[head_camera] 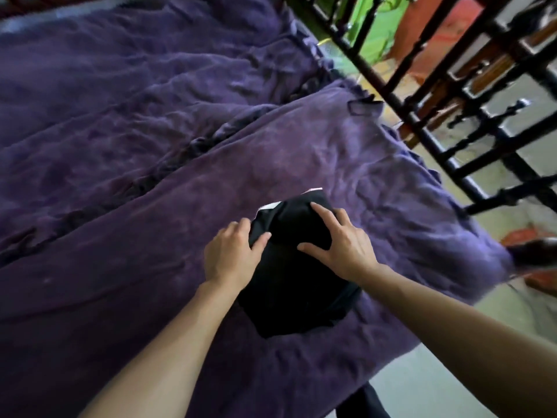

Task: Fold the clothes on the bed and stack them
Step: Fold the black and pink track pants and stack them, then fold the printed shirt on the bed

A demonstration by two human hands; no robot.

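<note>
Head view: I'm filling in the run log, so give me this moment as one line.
folding | black garment on purple bedspread | left hand grips its edge | right hand presses flat on top

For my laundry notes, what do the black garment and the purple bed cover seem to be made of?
Black garment: soft matte cloth, perhaps cotton; it drapes limp, no shine. Purple bed cover: fuzzy, napped fabric, maybe fleece; wrinkles look soft, dull.

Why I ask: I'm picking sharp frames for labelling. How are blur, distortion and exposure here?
Head view: the left hand, right hand and the purple bedspread near them are fairly sharp; the dark railing at right is smeared by motion blur, its bars fanned out by the wide lens; the black garment is so dark that its folds barely show.
</note>
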